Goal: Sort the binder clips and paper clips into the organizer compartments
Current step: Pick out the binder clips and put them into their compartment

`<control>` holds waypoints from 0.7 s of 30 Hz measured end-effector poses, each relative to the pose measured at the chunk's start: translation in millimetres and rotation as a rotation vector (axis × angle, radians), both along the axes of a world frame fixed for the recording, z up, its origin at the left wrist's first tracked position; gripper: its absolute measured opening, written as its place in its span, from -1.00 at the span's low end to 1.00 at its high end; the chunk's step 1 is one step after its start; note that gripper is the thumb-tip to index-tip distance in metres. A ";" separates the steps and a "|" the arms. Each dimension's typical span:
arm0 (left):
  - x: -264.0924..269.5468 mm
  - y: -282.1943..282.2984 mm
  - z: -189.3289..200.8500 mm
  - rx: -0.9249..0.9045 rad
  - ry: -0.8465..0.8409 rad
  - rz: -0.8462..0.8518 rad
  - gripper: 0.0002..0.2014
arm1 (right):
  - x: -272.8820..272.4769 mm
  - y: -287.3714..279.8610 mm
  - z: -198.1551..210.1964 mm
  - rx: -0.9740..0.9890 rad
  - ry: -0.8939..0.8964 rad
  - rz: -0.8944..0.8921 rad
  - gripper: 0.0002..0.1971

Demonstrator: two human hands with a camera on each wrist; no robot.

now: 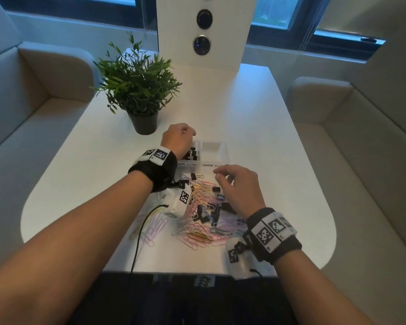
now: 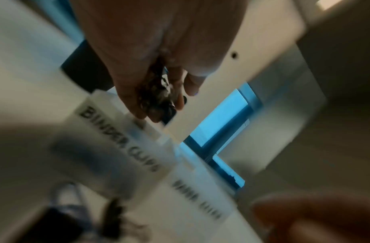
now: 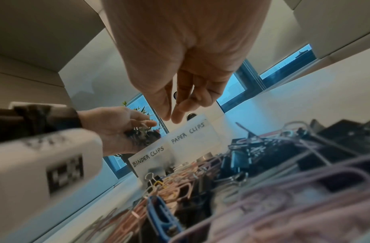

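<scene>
- The left hand (image 1: pixel 178 137) sat just above the middle of the head view, over the left compartment of the clear organizer (image 1: pixel 215 152); its grip was cupped around a dark bunch of binder clips (image 2: pixel 159 97), as both wrist views showed.
- That compartment bore the label "BINDER CLIPS" (image 3: pixel 148 157) and already held dark clips (image 1: pixel 192 154); the one beside it, labelled "PAPER CLIPS" (image 3: pixel 188 133), looked pale inside, its contents not discernible.
- The right hand (image 1: pixel 238 186) hovered right of centre in the head view, just in front of the organizer and above the loose pile; its grip was released, fingers loosely bent with thumb and fingertip close together, holding nothing visible.
- The mixed pile (image 1: pixel 204 212) of pastel paper clips and black binder clips lay on the white table (image 1: pixel 279 160) in the lower middle of the head view, between the two forearms.
- A potted plant (image 1: pixel 138 90) stood at the upper left of the head view, behind the left hand.
</scene>
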State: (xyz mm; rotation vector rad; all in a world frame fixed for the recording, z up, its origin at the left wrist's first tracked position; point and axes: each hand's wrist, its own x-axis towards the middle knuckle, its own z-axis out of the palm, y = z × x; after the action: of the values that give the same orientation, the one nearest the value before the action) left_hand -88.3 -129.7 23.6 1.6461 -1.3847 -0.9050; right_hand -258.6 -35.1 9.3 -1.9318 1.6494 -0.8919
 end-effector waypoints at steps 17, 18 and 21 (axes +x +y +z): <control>19.7 82.1 -19.9 -0.032 -0.873 -0.313 -0.76 | 51.1 -22.6 -22.7 0.073 0.660 0.398 -0.73; 21.0 82.5 -23.4 -0.004 -0.846 -0.355 -0.71 | 51.6 -23.0 -22.7 0.073 0.650 0.402 -0.69; 20.9 81.0 -27.9 0.021 -0.767 -0.416 -0.66 | 51.4 -23.4 -20.4 0.092 0.618 0.390 -0.68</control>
State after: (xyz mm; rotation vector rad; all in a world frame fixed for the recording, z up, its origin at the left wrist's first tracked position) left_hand -67.4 -48.7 -4.3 1.8426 -2.3017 -0.5007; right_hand -207.2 -58.5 -11.0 -2.4951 1.4769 -0.0612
